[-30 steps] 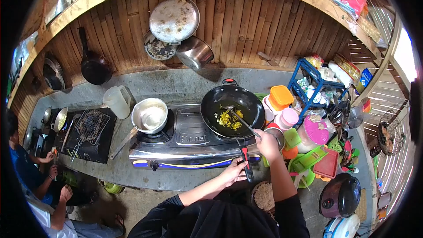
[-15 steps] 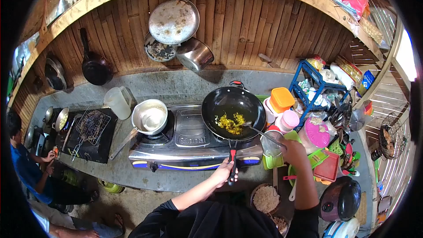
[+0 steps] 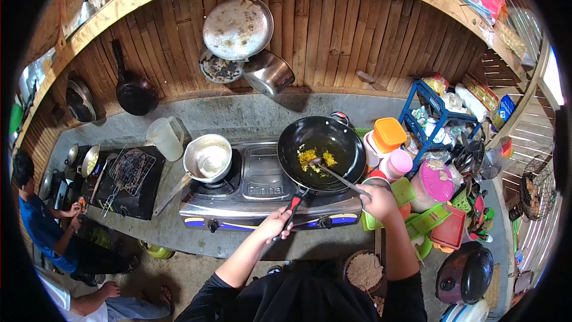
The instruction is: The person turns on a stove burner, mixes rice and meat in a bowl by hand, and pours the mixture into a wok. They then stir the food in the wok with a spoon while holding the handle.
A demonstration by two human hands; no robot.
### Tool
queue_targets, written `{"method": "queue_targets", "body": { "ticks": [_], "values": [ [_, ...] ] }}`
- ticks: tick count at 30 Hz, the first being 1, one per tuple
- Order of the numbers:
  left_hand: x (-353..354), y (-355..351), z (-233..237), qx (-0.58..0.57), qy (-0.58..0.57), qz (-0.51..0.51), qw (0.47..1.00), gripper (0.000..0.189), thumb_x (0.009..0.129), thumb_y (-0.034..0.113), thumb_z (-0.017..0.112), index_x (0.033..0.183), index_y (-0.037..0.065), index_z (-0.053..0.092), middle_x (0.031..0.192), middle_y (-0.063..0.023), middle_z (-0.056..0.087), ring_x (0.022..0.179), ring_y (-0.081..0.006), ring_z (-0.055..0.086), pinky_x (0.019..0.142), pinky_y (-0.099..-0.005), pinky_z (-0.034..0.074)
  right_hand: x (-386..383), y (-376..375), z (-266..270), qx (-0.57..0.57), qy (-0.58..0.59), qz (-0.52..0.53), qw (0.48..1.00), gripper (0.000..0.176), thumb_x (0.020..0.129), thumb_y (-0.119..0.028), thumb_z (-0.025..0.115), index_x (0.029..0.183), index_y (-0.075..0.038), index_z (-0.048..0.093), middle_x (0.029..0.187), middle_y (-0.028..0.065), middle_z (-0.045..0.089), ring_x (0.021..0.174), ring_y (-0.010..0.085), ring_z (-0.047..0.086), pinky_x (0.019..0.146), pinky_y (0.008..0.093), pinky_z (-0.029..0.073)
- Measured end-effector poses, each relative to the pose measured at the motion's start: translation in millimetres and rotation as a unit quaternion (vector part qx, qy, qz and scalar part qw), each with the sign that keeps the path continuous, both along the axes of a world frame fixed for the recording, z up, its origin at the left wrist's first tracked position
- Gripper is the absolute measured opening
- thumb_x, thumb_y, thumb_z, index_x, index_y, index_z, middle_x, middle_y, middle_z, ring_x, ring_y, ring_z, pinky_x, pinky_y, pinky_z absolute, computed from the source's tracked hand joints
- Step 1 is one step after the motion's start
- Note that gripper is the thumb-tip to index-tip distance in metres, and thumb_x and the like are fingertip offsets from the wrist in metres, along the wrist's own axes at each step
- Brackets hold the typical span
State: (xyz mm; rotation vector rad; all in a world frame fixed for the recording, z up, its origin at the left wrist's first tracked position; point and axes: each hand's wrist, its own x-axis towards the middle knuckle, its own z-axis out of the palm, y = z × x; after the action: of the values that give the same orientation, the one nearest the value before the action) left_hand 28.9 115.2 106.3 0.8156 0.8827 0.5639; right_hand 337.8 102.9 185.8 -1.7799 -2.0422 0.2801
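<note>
My left hand (image 3: 276,225) is wrapped round the red and black handle of a dark wok (image 3: 339,177), which sits on the right burner of a gas stove (image 3: 262,209). Inside the wok lies a shallow pool of oil with chopped yellow-orange food (image 3: 308,157), split into two small clumps. My right hand (image 3: 377,199) grips the handle of a metal spatula (image 3: 348,183). Its head rests among the food near the wok's middle. A light metal saucepan (image 3: 208,158) with a long wooden handle stands on the left burner.
Plastic containers (image 3: 389,133) and a blue rack (image 3: 438,104) crowd the counter on the right. A rice cooker (image 3: 465,274) stands front right, with a rice bowl (image 3: 364,271) below my right arm. A clear jug (image 3: 165,139) and charred grill (image 3: 131,170) are left. Another person (image 3: 44,223) stands far left.
The wok's handle has swung to the left with my left hand. My right hand has moved left, pushing the spatula further into the wok, and the food has parted into two clumps.
</note>
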Motion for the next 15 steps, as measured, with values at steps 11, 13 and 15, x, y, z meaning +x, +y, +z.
{"method": "queue_targets", "body": {
  "ticks": [11, 13, 15],
  "values": [
    [-44.8, 36.0, 3.5, 0.03, 0.038, -0.057, 0.997, 0.012, 0.095, 0.024, 0.041, 0.097, 0.013, 0.043, 0.065, -0.0005, 0.047, 0.042, -0.0056, 0.038, 0.035, -0.0199, 0.031, -19.4, 41.1, -9.5, 0.017, -0.007, -0.046, 0.999, 0.029, 0.078, -0.012, 0.055, 0.107, -0.012, 0.06, 0.087, 0.0151, 0.063, 0.082, 0.0339, 0.06, 0.073, 0.0432, 0.048],
    [-48.2, 38.8, 6.3, 0.026, 0.038, -0.057, 0.997, 0.012, 0.095, 0.024, 0.042, 0.096, 0.012, 0.043, 0.065, -0.0004, 0.047, 0.042, -0.0054, 0.038, 0.035, -0.02, 0.031, -11.1, 24.7, 3.0, -0.013, -0.01, -0.047, 0.999, 0.029, 0.077, -0.013, 0.054, 0.105, -0.013, 0.061, 0.087, 0.0153, 0.063, 0.081, 0.034, 0.06, 0.072, 0.0435, 0.048],
    [-50.5, 40.7, 9.0, 0.021, 0.041, -0.06, 0.997, 0.012, 0.095, 0.025, 0.043, 0.093, 0.012, 0.044, 0.064, -0.0002, 0.047, 0.042, -0.005, 0.038, 0.036, -0.0198, 0.031, 17.2, 11.5, -6.8, 0.024, -0.002, -0.018, 1.0, 0.029, 0.077, -0.012, 0.055, 0.106, -0.012, 0.061, 0.088, 0.0157, 0.063, 0.08, 0.0337, 0.061, 0.072, 0.0418, 0.048]
  ]
}}
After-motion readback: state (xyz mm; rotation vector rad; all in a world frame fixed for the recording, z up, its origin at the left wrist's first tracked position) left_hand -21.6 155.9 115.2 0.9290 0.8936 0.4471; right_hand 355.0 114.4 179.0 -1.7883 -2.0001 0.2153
